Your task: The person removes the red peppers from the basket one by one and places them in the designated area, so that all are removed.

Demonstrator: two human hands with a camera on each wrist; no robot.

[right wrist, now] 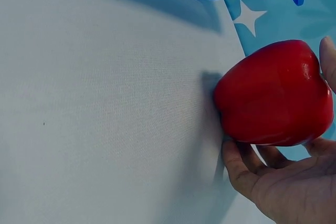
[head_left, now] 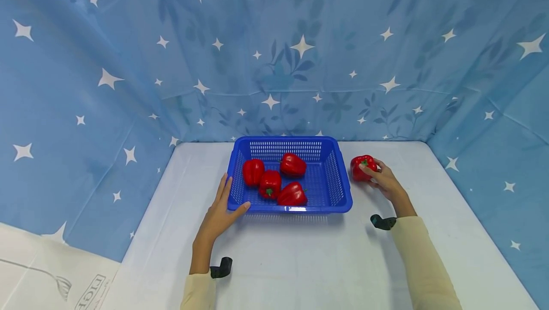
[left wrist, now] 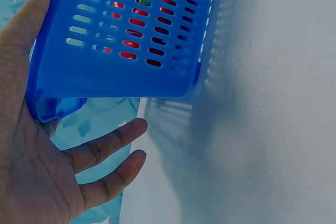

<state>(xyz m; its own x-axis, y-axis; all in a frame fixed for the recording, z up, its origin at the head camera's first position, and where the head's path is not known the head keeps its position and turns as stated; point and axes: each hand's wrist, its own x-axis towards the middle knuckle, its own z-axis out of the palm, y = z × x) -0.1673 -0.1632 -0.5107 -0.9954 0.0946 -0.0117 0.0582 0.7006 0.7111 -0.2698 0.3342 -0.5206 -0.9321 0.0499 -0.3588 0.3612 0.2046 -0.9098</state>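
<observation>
A blue plastic basket [head_left: 345, 200] stands on the white table with several red bell peppers inside, such as one at its front left [head_left: 270, 184]. My left hand [head_left: 217, 218] is at the basket's near left corner, thumb over the front rim and fingers spread along the left side. In the left wrist view, two fingers of this hand [left wrist: 42, 182] reach out straight, apart from the basket wall [left wrist: 115, 77]. To the right of the basket, my right hand [head_left: 386, 182] holds another red bell pepper [right wrist: 273, 95] between thumb and fingers, close to the tabletop.
The white table [head_left: 300, 262] runs up to a blue curtain [head_left: 274, 62] with white stars behind and at both sides. Each wrist wears a small black camera, one on the left [head_left: 221, 268] and one on the right [head_left: 382, 222].
</observation>
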